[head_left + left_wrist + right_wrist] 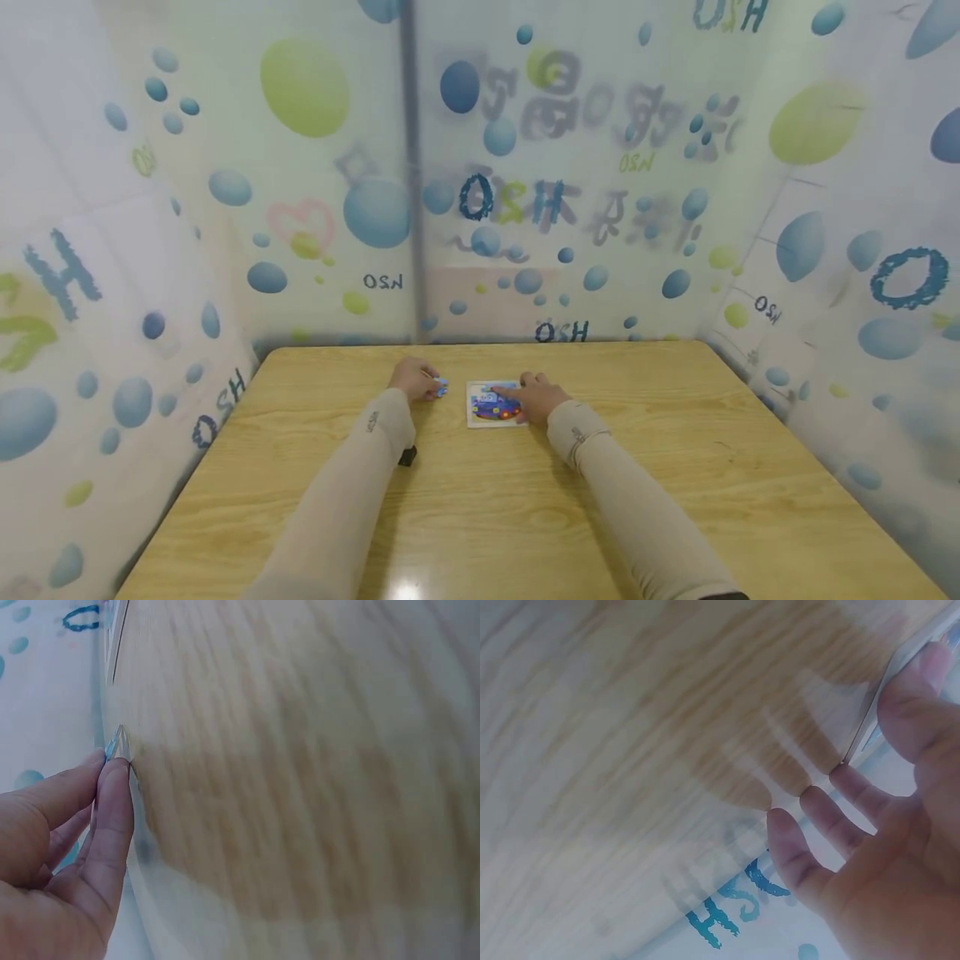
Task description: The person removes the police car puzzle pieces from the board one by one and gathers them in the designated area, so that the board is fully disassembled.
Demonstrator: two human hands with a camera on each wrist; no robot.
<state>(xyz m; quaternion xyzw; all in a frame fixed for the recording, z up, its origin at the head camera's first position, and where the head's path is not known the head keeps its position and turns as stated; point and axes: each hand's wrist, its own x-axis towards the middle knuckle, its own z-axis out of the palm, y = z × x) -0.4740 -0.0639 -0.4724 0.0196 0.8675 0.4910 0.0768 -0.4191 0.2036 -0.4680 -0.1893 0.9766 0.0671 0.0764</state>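
Note:
Between thumb and fingertips my left hand (414, 379) pinches a small blue puzzle piece (442, 387), just left of the puzzle board. In the left wrist view the piece (114, 744) shows as a thin edge at the fingertips, close over the table. The jigsaw puzzle (492, 408) lies flat, a pale-framed square with a blue car picture. My right hand (543, 400) rests at its right side, the index finger stretched over the picture. In the right wrist view the thumb lies on the board's edge (868, 727) and the other fingertips touch the table.
The wooden table (480, 508) reaches back to a curtain (480, 283) printed with bubbles and letters, which also hangs at both sides. A small black object (407, 456) shows under the left sleeve.

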